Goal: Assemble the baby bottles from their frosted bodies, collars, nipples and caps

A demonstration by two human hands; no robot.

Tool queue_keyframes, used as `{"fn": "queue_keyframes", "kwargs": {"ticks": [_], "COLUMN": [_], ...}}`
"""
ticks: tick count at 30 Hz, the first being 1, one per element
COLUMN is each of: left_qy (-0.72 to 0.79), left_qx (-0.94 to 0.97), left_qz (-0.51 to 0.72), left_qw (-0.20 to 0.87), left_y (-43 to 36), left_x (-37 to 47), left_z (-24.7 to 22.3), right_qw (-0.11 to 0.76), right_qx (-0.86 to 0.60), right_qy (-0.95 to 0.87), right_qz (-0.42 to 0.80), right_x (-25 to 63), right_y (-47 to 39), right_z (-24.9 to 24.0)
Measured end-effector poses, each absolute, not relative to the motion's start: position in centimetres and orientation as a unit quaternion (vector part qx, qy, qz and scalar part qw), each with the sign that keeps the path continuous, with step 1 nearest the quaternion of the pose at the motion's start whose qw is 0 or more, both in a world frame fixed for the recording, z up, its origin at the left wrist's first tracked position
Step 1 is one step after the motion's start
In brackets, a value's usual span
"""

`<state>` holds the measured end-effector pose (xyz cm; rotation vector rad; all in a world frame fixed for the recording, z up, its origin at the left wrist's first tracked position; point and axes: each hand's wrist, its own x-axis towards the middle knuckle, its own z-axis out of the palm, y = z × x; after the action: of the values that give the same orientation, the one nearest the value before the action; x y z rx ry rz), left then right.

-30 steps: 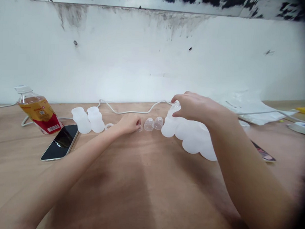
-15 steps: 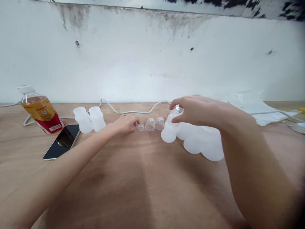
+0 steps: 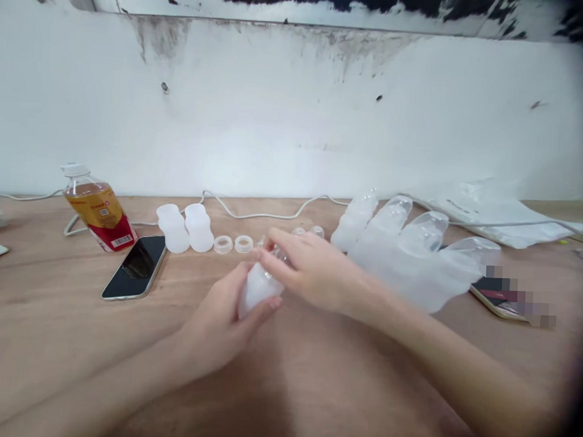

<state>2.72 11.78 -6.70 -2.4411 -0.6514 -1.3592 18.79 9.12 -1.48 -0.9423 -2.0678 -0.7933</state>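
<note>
My left hand (image 3: 221, 321) is wrapped around the frosted white body of a small waisted bottle (image 3: 258, 287), which leans to the right. Over its clear top, my right hand (image 3: 302, 263) closes its fingers; the cap is mostly hidden under them. Just left of the hands lie two whitish rings (image 3: 243, 243) on the table. Beyond my right hand, clear domed caps (image 3: 316, 232) peek out. Farther left stand two white bottle bodies (image 3: 199, 228) without caps. To the right is a cluster of several similar bottles (image 3: 399, 260) with clear domed caps.
A drink bottle (image 3: 103, 215) with a red and yellow label stands at the left, beside a dark phone (image 3: 135, 267). A white cable (image 3: 267, 216) runs along the wall. At right lie a plastic bag (image 3: 502, 216) and another phone (image 3: 499, 299), partly covered by bottles.
My left hand has left the row of small clear parts and now grasps a bottle body. The right hand has come from the cluster to the middle. The view has shifted, showing more at right.
</note>
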Motion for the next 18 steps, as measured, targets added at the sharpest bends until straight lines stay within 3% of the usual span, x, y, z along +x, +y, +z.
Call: {"fn": "queue_keyframes", "kwargs": {"ticks": [3,7,12,14,16,17,18], "left_qy": [-0.236,-0.25,-0.255,-0.245,-0.231,-0.225,-0.218], "left_qx": [-0.825,-0.854,-0.869,-0.869,-0.851,-0.836,-0.819], "left_qz": [-0.502,-0.437,-0.404,-0.416,-0.462,-0.494,-0.522], "left_qw": [0.102,0.13,0.13,0.108,0.092,0.088,0.091], "left_y": [11.5,11.0,10.5,10.8,11.6,12.2,12.9], "left_x": [1.7,1.2,1.6,1.2,0.3,-0.3,-0.8], "left_z": [-9.4,-9.8,-8.7,-8.4,-8.3,-8.2,-8.1], "right_qw": [0.365,0.363,0.359,0.426,0.553,0.6,0.586], "right_qx": [-0.268,-0.118,-0.088,-0.084,-0.125,-0.189,-0.281], "right_qy": [-0.849,-0.892,-0.901,-0.873,-0.791,-0.739,-0.712], "right_qz": [-0.272,-0.243,-0.228,-0.223,-0.231,-0.243,-0.264], "right_x": [17.6,18.3,20.0,21.0,22.3,23.1,23.7], "right_y": [10.3,11.8,12.6,12.7,12.8,12.8,13.0], "right_z": [-3.4,-5.3,-5.6,-4.4,-2.8,-2.0,-1.3]}}
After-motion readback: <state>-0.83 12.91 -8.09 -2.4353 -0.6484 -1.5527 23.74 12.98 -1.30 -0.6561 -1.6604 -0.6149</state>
